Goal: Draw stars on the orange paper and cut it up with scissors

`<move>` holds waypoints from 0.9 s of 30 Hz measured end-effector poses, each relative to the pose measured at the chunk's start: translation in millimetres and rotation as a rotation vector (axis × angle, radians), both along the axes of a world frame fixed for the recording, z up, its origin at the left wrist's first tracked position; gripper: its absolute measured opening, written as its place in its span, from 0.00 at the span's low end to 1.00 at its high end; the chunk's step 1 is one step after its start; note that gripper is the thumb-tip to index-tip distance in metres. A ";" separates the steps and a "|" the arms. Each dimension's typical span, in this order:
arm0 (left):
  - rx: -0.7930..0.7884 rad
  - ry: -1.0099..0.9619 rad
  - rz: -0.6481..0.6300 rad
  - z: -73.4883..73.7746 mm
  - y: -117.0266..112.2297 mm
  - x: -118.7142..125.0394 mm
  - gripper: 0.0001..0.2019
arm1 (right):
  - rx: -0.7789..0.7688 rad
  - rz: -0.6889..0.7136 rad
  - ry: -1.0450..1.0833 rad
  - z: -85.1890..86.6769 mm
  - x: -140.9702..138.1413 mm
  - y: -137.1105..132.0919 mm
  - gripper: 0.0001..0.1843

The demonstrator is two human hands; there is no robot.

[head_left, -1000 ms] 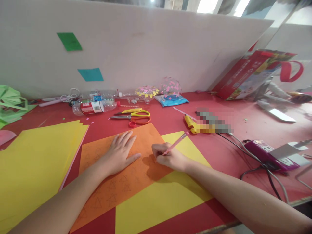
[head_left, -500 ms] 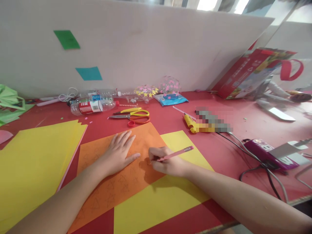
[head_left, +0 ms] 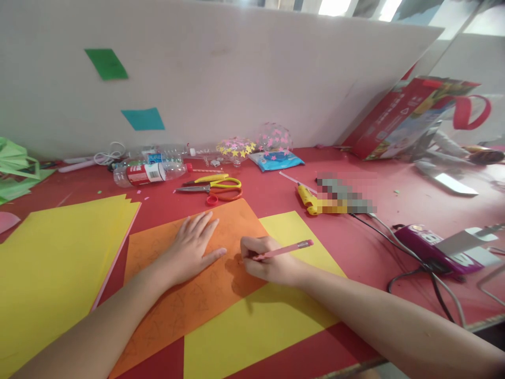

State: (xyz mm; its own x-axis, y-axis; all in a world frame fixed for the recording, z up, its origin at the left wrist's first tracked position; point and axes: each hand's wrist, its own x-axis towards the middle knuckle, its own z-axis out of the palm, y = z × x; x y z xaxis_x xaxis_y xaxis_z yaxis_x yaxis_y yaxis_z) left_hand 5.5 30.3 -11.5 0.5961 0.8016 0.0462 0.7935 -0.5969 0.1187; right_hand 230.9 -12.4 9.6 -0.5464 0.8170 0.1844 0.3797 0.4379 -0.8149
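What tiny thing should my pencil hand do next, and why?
Probably draw another short line: your right hand holds the pink pencil over the orange paper, dark outlines show nearby, and your left hand rests spread on the sheet.

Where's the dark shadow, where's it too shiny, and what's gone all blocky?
Head view: a shadow lies on the orange paper beside the right hand; same view, glare whitens the red table toward the picture's right edge; same view, square pixels cover part of the yellow tool.
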 end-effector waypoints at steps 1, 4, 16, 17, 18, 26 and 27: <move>0.000 0.000 -0.002 0.2 0.1 0.2 0.40 | -0.004 -0.012 0.003 -0.6 0.3 0.4 0.08; 0.000 0.006 -0.002 1.3 0.7 0.7 0.41 | -0.009 -0.051 0.007 -1.8 1.1 1.9 0.08; -0.008 0.025 0.004 3.9 -0.6 1.8 0.40 | -0.024 -0.122 -0.003 -2.7 3.2 3.5 0.05; -0.010 0.028 0.006 3.7 -0.7 1.7 0.40 | -0.025 -0.109 0.001 -2.6 3.3 3.2 0.05; -0.011 0.030 0.006 3.5 -0.7 1.6 0.40 | -0.022 -0.095 0.006 -2.3 3.3 2.9 0.05; 0.018 0.005 -0.006 0.7 0.5 -0.1 0.39 | -0.017 0.013 0.037 -0.3 3.2 1.9 0.07; 0.019 0.001 -0.007 0.6 0.4 -0.2 0.39 | -0.018 0.025 0.038 -0.2 3.3 1.7 0.07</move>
State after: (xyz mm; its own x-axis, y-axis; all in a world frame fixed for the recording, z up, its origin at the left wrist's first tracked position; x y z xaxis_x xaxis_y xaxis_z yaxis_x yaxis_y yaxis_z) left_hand 5.3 30.7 -10.9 0.6017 0.7964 0.0608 0.7895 -0.6045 0.1060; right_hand 234.2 -10.7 9.4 -0.5593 0.8068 0.1905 0.3378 0.4316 -0.8364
